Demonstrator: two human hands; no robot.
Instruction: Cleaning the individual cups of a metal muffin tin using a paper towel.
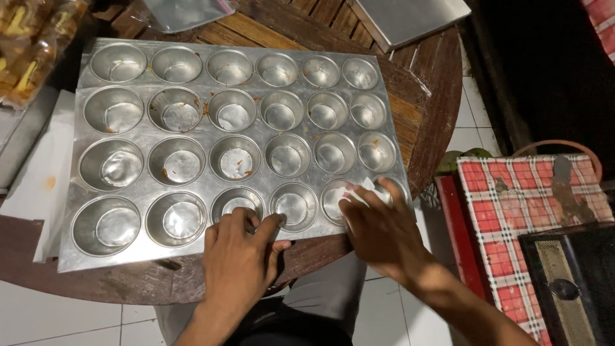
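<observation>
A large silver muffin tray (pixel 150 131) with several round cups lies on a round wooden table (pixel 423 122). My left hand (pixel 240 256) rests flat on the tray's near edge, fingertips at the rims of two front cups. My right hand (pixel 378 227) presses a small white tissue (pixel 365 189) into the front right corner cup, fingers curled over it. Some cups hold brown crumbs and smears.
A second metal tray (pixel 410 16) sits at the table's far edge. White paper (pixel 38 173) lies under the tray's left side, with bagged food (pixel 29 45) at far left. A red checked cloth (pixel 532 211) covers something at right, beside a dark box (pixel 570 282). White tiled floor lies below.
</observation>
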